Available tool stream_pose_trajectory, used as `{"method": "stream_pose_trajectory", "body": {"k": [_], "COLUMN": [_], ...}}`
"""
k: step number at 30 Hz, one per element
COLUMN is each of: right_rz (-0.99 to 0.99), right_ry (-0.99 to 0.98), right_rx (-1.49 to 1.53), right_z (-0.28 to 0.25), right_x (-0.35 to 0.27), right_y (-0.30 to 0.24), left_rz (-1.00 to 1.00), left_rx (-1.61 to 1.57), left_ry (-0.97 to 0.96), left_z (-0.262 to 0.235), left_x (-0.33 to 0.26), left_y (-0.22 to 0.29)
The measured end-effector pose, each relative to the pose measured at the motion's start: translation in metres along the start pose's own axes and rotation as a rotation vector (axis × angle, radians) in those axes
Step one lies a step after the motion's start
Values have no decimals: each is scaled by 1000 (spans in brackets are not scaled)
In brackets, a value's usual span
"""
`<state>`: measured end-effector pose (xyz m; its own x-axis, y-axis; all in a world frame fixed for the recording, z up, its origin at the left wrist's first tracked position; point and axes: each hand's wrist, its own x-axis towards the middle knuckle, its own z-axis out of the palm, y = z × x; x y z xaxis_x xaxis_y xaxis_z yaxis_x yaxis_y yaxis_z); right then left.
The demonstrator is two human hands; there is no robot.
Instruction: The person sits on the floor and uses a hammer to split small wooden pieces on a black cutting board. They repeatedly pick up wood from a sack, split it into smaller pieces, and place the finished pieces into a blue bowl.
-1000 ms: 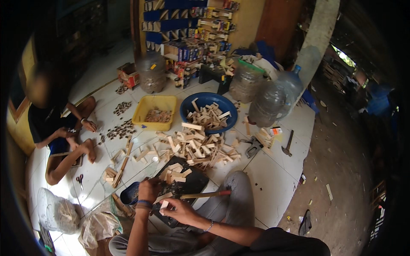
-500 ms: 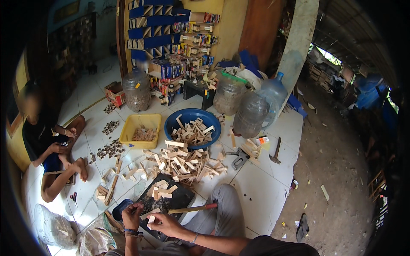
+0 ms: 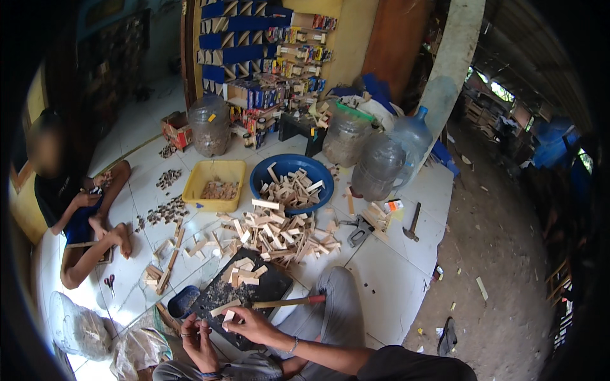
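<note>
My right hand (image 3: 253, 326) grips a small pale wood block (image 3: 228, 319) between thumb and fingers, over the near part of a black work board (image 3: 254, 293). My left hand (image 3: 199, 346) is just to the left, apart from the block, palm turned up and fingers curled together. Whatever its fingertips hold is too small to make out. Another wood strip (image 3: 225, 308) lies on the board beside the right hand. A hammer with a wooden handle and red grip (image 3: 310, 300) rests across the board toward my right knee. Several wood pieces (image 3: 245, 274) sit on its far end.
Beyond the board spreads a pile of wood pieces (image 3: 279, 235). A blue basin (image 3: 255, 193) and yellow tub (image 3: 194, 204) stand behind it. A staple gun (image 3: 360, 232) and another hammer (image 3: 413, 222) lie right. Left are scissors (image 3: 109, 284), a blue tray (image 3: 182, 302) and a seated person (image 3: 63, 190).
My left hand has drawn down toward me, away from the wood block, and its palm has turned up. My right hand still grips the block. The view has shifted slightly.
</note>
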<state>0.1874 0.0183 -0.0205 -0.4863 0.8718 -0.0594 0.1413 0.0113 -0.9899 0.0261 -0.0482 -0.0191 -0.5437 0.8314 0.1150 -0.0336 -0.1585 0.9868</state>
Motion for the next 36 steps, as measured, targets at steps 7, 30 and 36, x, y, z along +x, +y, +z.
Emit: {"method": "stream_pose_trajectory", "body": {"k": [7,30,36], "right_rz": [-30,191,172], "right_ry": [-21,-4,-7], "right_rx": [67,195,198], "right_z": [-1,-9,-9], "right_x": [-2,-5,-5], "right_y": [4,-12,-13], "left_rz": [-135,-243,-191], "left_rx": [-50,-259,-225], "left_ry": [143,179,168], "left_z": [0,27,31], "left_x": [-43,-58,-58], "left_y": [-1,1,3]}}
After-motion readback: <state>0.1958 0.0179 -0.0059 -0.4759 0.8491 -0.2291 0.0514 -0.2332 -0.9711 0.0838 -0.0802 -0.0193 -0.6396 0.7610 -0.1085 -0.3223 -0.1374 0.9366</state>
